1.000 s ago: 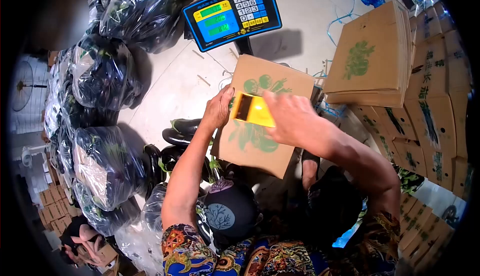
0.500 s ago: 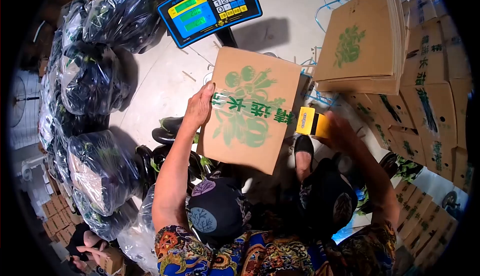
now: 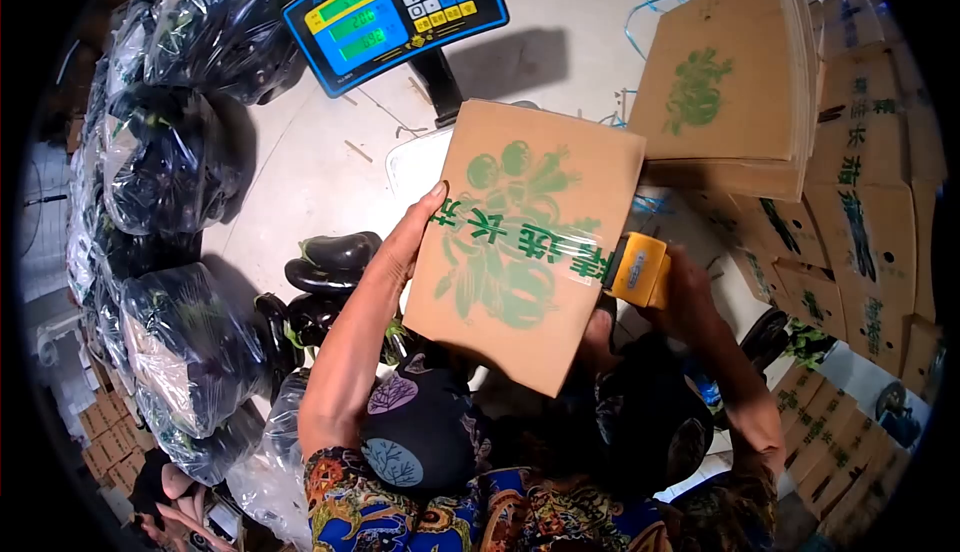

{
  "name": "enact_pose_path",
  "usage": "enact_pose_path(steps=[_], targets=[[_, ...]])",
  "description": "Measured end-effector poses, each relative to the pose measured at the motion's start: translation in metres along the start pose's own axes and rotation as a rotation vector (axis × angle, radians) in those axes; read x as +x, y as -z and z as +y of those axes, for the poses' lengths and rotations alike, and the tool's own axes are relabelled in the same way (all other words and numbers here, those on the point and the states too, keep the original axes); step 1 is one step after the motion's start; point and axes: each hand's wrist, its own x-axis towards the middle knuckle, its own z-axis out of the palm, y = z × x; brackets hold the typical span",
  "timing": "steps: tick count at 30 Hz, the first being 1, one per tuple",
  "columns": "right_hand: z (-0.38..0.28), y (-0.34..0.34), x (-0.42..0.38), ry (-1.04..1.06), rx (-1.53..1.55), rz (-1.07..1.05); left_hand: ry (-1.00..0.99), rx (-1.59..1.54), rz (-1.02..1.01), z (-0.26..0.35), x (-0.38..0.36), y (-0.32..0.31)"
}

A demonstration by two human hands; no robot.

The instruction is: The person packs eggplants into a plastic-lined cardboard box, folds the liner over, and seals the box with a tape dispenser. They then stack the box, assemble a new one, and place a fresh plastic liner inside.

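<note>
A cardboard box (image 3: pixel 530 282) with a green vegetable print is tilted in front of my knees. My left hand (image 3: pixel 412 232) grips its left edge, thumb on the top face; the other fingers are hidden behind it. Clear tape with green characters (image 3: pixel 530 237) runs across the face from near that hand to the right edge. At the right edge, my right hand (image 3: pixel 692 297) is closed around a yellow tape dispenser (image 3: pixel 640 270), whose dark front end meets the box. Shiny dark eggplants (image 3: pixel 335 257) lie on the floor beyond my left forearm.
A scale display (image 3: pixel 395 17) stands at the top, with a white platform (image 3: pixel 412 164) partly behind the box. Bagged eggplants (image 3: pixel 165 162) line the left. Flattened cartons (image 3: pixel 700 82) and stacked boxes (image 3: pixel 860 212) stand at right. Another person (image 3: pixel 180 502) is at lower left.
The box has shifted right and toward me in view. The tape dispenser has turned and come against its right edge. The scale's digits differ, and the view has shifted slightly.
</note>
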Motion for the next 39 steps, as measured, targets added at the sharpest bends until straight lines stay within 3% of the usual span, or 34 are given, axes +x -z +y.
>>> enact_pose_path(steps=[2,5,6,9,11,13,14,19,24,25,27,34,39], targets=[[-0.036,0.03,0.012,0.029,-0.115,-0.027,0.03,-0.148,-0.053,-0.009,0.011,-0.007],[-0.078,0.041,0.039,0.051,-0.222,-0.104,0.002,-0.074,-0.121,-0.008,0.028,0.02],[-0.092,0.039,0.048,0.077,-0.213,-0.078,0.001,0.092,0.004,-0.002,0.026,0.025],[-0.117,0.029,0.068,0.134,-0.159,-0.061,-0.361,0.609,0.193,0.033,-0.016,-0.006],[-0.124,0.024,0.075,0.156,-0.131,-0.046,-0.43,0.505,0.099,0.036,-0.021,-0.029],[-0.129,0.021,0.078,0.192,-0.124,-0.024,-0.709,1.164,0.182,0.039,-0.032,-0.053],[-0.132,0.026,0.079,0.15,-0.14,-0.072,-0.719,1.06,0.235,0.04,-0.031,-0.054],[-0.147,0.03,0.081,0.133,-0.2,-0.158,-0.437,1.034,0.213,0.064,-0.041,-0.052],[-0.137,0.027,0.075,0.175,-0.26,-0.134,-0.49,0.917,0.204,0.064,-0.031,-0.016],[-0.13,0.029,0.07,0.171,-0.248,-0.14,-0.363,0.837,0.23,0.066,-0.032,-0.006],[-0.108,0.028,0.063,0.157,-0.216,-0.142,-0.262,0.768,0.248,0.069,-0.034,0.006],[0.0,-0.022,0.033,0.123,0.002,-0.027,-0.275,0.736,0.265,0.071,-0.03,0.02],[0.061,-0.053,0.007,0.094,-0.003,0.034,-0.262,0.725,0.279,0.069,-0.029,0.023]])
